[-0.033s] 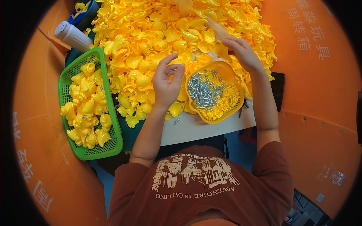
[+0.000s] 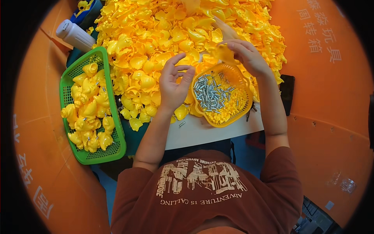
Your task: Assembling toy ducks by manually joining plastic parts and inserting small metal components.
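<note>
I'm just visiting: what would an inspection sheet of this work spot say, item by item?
Surface: pale table, mostly buried; only the near edge is bare.
Job's things: heap of yellow plastic shells; yellow basket holding small metal pins; green basket of yellow duck-shaped pieces.
Clutter: white bottle at far left; dark flat object at right; one loose pin on the table.
Grippers: left hand raised, fingers curled, contents too small to tell; right hand pinches a yellow shell.
Cables: nothing seen.
Surroundings: orange bin walls on both sides.
</note>
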Demonstrator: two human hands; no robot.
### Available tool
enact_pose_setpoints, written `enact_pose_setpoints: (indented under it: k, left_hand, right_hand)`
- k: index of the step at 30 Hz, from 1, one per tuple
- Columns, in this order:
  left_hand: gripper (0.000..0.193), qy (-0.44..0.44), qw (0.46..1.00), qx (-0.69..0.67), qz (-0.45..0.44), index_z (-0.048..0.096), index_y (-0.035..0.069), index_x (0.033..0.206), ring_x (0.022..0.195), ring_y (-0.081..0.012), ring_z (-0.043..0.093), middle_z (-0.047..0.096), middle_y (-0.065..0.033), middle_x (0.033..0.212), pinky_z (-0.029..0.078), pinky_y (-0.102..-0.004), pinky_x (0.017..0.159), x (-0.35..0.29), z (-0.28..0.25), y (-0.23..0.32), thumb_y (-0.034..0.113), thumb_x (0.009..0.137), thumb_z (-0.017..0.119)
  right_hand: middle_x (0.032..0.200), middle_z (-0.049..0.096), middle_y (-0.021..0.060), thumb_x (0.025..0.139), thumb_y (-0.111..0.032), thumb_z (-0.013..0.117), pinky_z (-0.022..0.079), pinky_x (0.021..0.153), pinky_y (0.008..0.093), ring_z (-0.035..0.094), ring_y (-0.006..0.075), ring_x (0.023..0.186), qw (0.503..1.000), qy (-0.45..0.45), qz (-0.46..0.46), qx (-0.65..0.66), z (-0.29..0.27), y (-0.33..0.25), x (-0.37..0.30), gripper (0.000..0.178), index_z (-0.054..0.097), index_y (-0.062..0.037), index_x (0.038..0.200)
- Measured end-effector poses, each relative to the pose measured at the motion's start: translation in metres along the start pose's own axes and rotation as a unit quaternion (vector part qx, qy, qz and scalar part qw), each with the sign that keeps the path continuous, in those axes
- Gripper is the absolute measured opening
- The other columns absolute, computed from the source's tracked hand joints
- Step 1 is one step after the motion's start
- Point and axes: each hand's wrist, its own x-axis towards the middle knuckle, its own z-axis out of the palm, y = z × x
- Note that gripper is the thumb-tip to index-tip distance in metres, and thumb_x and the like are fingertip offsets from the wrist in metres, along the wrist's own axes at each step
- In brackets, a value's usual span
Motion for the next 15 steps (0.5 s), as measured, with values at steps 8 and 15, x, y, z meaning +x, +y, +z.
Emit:
enact_pose_setpoints:
  k: [8, 15]
  left_hand:
    - [0.019, 0.023, 0.996, -0.022, -0.084, 0.059, -0.002, 0.099, 0.063, -0.0079, 0.059, 0.062, -0.0051, 0.081, 0.045, -0.0168, 0.052, -0.001, -0.004, 0.007, 0.005, 0.082, 0.064]
    - [0.017, 0.077, 0.993, 0.015, -0.086, 0.06, -0.002, 0.094, 0.055, -0.0086, 0.058, 0.061, -0.0068, 0.081, 0.045, -0.018, 0.046, 0.005, -0.006, 0.0, 0.008, 0.081, 0.065]
  right_hand:
    - [0.089, 0.063, 0.0029, 0.089, -0.022, 0.056, 0.044, 0.07, 0.0213, 0.054, 0.0053, 0.079, 0.99, -0.08, -0.108, 0.049, 0.061, -0.021, -0.029, 0.028, 0.061, 0.0009, 0.104]
    - [0.077, 0.062, 0.0176, 0.071, -0.018, 0.064, 0.048, 0.065, 0.0361, 0.061, 0.0299, 0.07, 0.929, 0.003, 0.0, -0.371, 0.057, 0.0, -0.058, 0.021, 0.064, 0.0002, 0.082]
